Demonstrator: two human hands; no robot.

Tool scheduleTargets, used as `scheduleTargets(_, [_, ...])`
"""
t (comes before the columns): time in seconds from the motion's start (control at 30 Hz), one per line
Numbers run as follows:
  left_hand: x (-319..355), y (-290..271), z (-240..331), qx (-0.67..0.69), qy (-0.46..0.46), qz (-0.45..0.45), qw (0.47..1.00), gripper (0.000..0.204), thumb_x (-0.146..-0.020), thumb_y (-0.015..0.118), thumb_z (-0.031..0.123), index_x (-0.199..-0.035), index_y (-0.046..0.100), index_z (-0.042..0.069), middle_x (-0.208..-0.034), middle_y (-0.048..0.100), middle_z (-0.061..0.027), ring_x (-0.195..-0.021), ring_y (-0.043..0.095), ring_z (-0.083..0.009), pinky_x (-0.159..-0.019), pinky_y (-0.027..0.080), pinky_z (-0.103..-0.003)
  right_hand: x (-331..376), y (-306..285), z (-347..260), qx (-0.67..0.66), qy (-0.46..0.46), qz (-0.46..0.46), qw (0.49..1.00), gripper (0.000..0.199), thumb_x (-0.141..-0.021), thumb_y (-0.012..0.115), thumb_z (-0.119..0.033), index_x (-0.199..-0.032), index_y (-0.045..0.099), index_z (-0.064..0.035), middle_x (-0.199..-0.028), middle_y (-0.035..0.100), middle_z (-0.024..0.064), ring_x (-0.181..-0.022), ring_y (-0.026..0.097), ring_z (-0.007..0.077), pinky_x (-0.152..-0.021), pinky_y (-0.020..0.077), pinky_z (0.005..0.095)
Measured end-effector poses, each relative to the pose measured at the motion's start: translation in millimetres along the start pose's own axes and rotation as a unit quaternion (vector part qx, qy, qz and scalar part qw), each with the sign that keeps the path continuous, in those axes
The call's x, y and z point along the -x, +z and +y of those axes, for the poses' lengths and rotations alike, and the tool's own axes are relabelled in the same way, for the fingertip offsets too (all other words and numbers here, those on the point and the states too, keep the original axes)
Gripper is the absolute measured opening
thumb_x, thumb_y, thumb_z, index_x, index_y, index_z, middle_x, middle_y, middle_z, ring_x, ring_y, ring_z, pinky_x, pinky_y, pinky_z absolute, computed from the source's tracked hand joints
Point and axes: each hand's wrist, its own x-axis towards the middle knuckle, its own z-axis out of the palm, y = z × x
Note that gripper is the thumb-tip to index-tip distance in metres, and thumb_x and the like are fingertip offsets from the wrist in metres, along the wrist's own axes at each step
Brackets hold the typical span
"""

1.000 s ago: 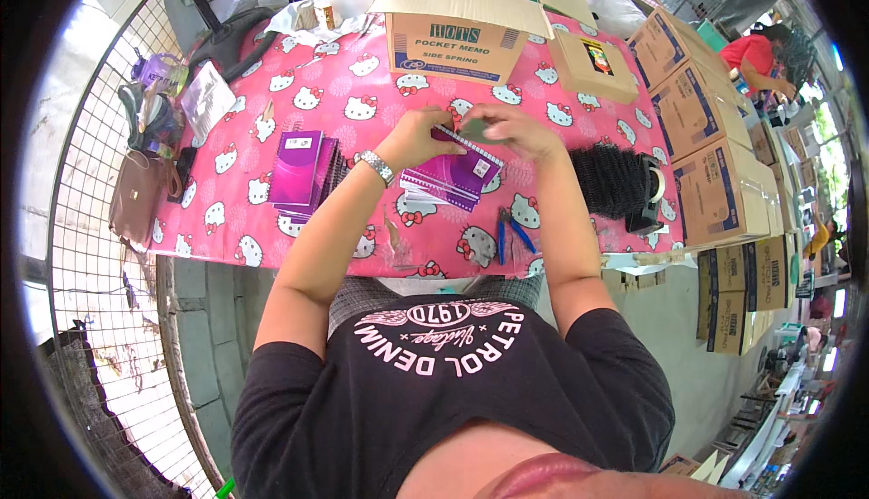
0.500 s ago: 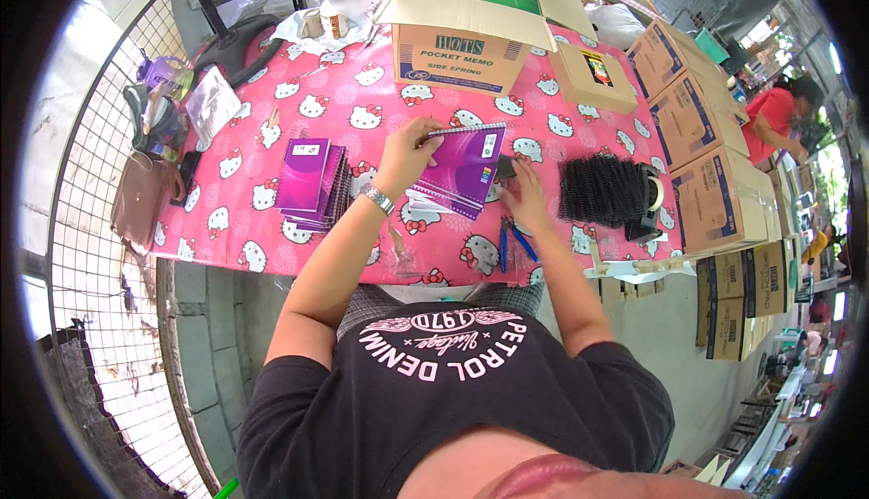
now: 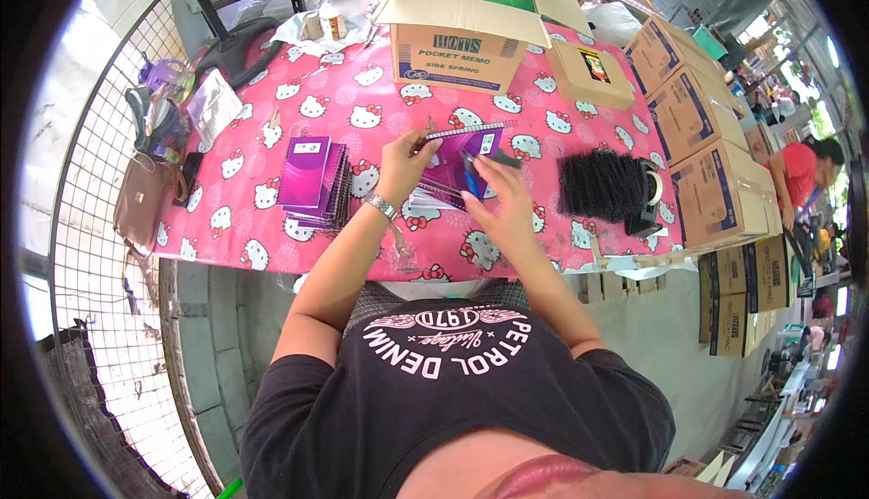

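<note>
My left hand point(image 3: 406, 160) pinches the upper left corner of a purple notebook point(image 3: 460, 142), which has a coil along its top edge. More purple notebooks point(image 3: 438, 182) lie loosely stacked beneath it. In my right hand point(image 3: 503, 198) is a pair of blue-handled pliers point(image 3: 470, 177), its fingers closed round them over the notebook's right part. A small dark piece point(image 3: 508, 160) shows beside those fingers; its kind is unclear. Left of my left wrist stands a pile of purple spiral notebooks point(image 3: 306, 173). A heap of black spiral coils point(image 3: 597, 189) lies to the right.
A tape dispenser point(image 3: 644, 214) stands beside the coils. At the back is an open carton point(image 3: 455, 53) of colourful notebooks, with a flat cardboard box point(image 3: 593, 82) to its right. Stacked cartons point(image 3: 706, 193) line the right side. A brown bag point(image 3: 145, 202) sits at the left edge.
My right hand has picked up the pliers from the table and moved left and up onto the notebook. My left hand still grips the notebook's corner. A person in red at right has shifted.
</note>
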Motion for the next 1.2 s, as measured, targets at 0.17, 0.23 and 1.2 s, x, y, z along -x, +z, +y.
scheduleTargets(0.17, [9, 5, 1, -0.014, 0.018, 0.017, 1.000, 0.016, -0.089, 0.063, 0.004, -0.102, 0.067, -0.004, -0.084, 0.071, -0.0075, -0.074, 0.066, -0.0094, -0.066, 0.055, -0.023, -23, 18, -8, 0.032, -0.040, -0.057, 0.997, 0.049, -0.077, 0.073, -0.017, -0.122, 0.062, -0.0026, -0.124, 0.062, 0.0143, -0.110, 0.058, 0.0344, -0.096, 0.0458, 0.0417])
scheduleTargets(0.23, [12, 3, 0, -0.052, 0.040, 0.038, 0.997, 0.018, -0.085, 0.064, -0.001, -0.102, 0.068, -0.003, -0.086, 0.071, -0.0083, -0.076, 0.067, -0.0103, -0.068, 0.054, -0.025, -18, 20, -6, -0.012, -0.015, -0.071, 0.997, 0.047, -0.081, 0.071, -0.017, -0.124, 0.060, -0.0009, -0.119, 0.064, 0.0148, -0.108, 0.060, 0.0323, -0.094, 0.0480, 0.0405])
scheduleTargets(1.2, [24, -19, 23, -0.422, 0.304, -0.211, 0.828, 0.028, -0.081, 0.066, 0.018, -0.106, 0.065, 0.007, -0.112, 0.064, -0.0091, -0.107, 0.057, -0.0283, -0.094, 0.045, -0.040, 20, -4, 254, 0.484, 0.232, -0.152, 0.830, 0.018, -0.092, 0.048, -0.013, -0.097, 0.064, -0.0058, -0.098, 0.065, 0.0121, -0.089, 0.067, 0.0287, -0.073, 0.0577, 0.0376])
